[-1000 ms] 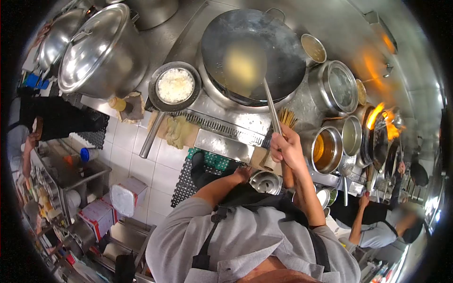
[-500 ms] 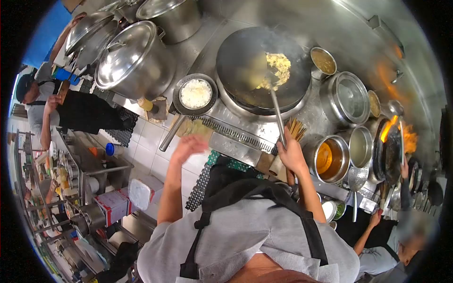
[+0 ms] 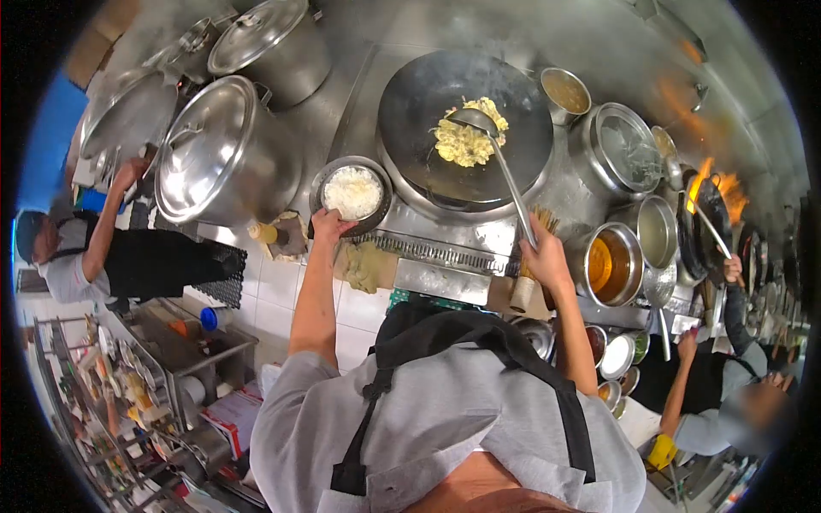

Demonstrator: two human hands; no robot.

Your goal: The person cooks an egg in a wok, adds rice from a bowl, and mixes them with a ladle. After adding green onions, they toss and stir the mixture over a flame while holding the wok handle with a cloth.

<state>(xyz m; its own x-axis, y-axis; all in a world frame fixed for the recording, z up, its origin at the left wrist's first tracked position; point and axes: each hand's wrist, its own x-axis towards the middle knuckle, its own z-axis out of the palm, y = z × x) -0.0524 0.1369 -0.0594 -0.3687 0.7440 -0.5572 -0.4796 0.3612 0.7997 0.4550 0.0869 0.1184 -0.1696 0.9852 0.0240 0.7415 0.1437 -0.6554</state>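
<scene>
My right hand (image 3: 547,256) is wrapped round the long handle of a ladle (image 3: 473,120). The ladle's bowl rests over scrambled egg (image 3: 466,147) in a big dark wok (image 3: 410,111), and light steam rises from it. My left hand (image 3: 331,224) is at the near edge of a small dark pan (image 3: 377,218) holding white rice (image 3: 352,193). Its fingers are closed at the rim; the pan's handle is hidden under my hand and forearm.
Large lidded pots (image 3: 214,150) stand left of the wok. To the right are a pot of orange liquid (image 3: 609,263) and several metal containers. A co-worker (image 3: 718,385) works by flames at far right; another person (image 3: 94,248) stands left. A cloth (image 3: 365,265) lies near the stove's front edge.
My left hand has moved forward from the air onto the pan of rice. The ladle has shifted up over the egg, which now sits gathered in a mound further left in the wok.
</scene>
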